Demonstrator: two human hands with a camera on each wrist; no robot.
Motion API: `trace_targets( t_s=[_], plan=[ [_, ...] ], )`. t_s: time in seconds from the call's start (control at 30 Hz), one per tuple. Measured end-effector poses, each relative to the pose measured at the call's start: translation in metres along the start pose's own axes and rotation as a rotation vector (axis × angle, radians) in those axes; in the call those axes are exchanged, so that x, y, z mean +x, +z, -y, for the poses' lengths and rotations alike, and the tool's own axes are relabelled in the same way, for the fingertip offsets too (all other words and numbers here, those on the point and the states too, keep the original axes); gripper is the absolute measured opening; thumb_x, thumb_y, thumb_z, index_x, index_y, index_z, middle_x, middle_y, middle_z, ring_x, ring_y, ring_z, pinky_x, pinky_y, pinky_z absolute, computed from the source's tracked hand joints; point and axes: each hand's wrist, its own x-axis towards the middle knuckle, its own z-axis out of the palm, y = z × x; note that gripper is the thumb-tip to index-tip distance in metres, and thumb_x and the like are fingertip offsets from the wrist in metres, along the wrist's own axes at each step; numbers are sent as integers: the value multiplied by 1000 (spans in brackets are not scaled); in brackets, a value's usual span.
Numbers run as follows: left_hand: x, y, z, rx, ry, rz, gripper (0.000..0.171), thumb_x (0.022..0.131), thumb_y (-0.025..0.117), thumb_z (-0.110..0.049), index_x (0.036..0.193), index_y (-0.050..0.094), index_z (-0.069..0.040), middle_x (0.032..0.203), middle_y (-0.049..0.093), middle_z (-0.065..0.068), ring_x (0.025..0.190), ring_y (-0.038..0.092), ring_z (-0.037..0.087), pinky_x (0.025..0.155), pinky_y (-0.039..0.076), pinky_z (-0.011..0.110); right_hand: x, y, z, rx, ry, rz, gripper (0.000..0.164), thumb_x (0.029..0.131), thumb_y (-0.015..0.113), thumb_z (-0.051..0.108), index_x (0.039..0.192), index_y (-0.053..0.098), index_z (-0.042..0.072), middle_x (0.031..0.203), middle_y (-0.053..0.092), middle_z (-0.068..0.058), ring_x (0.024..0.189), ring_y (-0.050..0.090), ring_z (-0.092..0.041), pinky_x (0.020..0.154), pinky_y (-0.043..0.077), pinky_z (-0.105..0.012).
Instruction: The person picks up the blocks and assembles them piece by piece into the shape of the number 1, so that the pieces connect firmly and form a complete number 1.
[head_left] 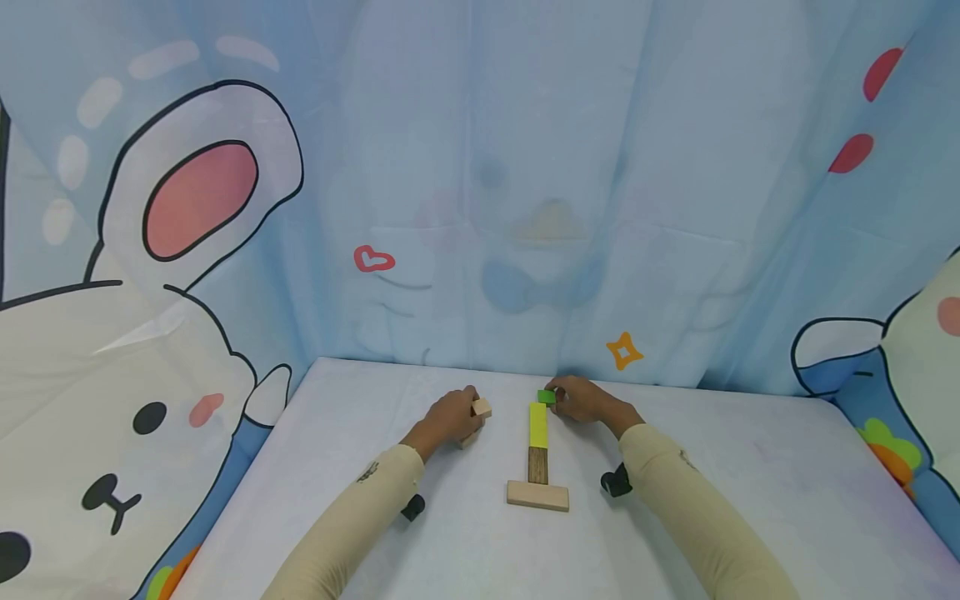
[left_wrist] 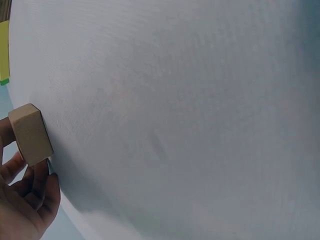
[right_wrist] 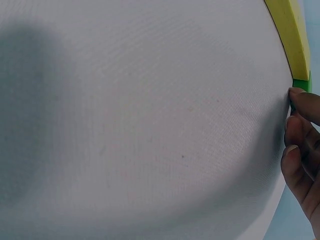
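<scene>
A row of blocks lies on the white table. A plain wooden block (head_left: 537,496) is crosswise at its near end, then come a dark brown block (head_left: 537,465), a yellow block (head_left: 537,425) and a green block (head_left: 547,397). My right hand (head_left: 581,399) pinches the green block at its right side, against the far end of the yellow block (right_wrist: 291,37). Left of the row, my left hand (head_left: 452,415) grips a small plain wooden block (left_wrist: 32,134) between thumb and fingers. Another pale wooden piece (head_left: 468,439) shows just under that hand, partly hidden.
The white table (head_left: 480,550) ends at a blue curtain (head_left: 465,167) close behind both hands. Cartoon animals are printed on the curtain at the left and right. Small black devices (head_left: 617,481) hang from both wrists.
</scene>
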Motion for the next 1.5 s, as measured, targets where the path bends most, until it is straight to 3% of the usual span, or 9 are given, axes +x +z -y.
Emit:
trace_targets(
  t_s=[0.33, 0.57, 1.5],
  plan=[
    [1, 1, 8, -144, -10, 21, 35, 97, 67, -23, 126, 56, -5, 110, 67, 11, 86, 60, 15, 75, 50, 31, 1, 0, -1, 0, 0, -4, 38, 95, 68, 11, 130, 61, 0, 107, 64, -10, 95, 56, -22, 88, 49, -43],
    [3, 2, 13, -244, -19, 28, 36, 95, 70, -19, 125, 56, -5, 105, 66, 9, 85, 60, 14, 71, 49, 28, -1, -1, 0, 8, 0, -3, 37, 95, 67, 11, 129, 62, 1, 106, 64, -10, 95, 56, -23, 87, 49, -43],
    [2, 0, 16, -295, -24, 28, 36, 95, 70, -23, 124, 56, -6, 103, 65, 8, 82, 60, 14, 68, 48, 27, -1, 1, -1, 10, 2, -10, 36, 95, 67, 10, 129, 62, 2, 106, 64, -8, 95, 55, -21, 88, 50, -43]
  ],
)
